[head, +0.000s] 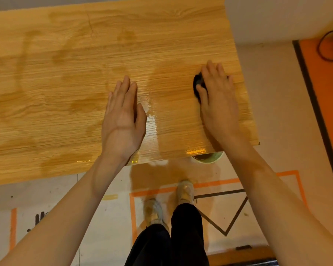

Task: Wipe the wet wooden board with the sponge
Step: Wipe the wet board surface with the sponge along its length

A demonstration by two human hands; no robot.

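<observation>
We're mid-wipe. Our right hand (215,89) presses a dark sponge (197,84) flat onto the board (65,93), near its right edge; fingers lie over the sponge, thumb curled along its left side, so it's gripped as well as pressed. Most of the sponge is hidden under the hand. Our left hand (123,116) lies flat, palm down, fingers straight and together, holding nothing, apparently steadying the board.

A glossy wet strip (152,121) sits between the hands and runs down to the near edge. Darker damp patches spread across the left half. A green-rimmed bowl (210,157) peeks out below the near edge, under the right wrist.

Step in hand, we judge: wiping the right end. Next move likely calls for dragging the sponge left through the wet strip, keeping pressure even, with the left hand lifted out of the way. Plenty of the board is left to do.
</observation>
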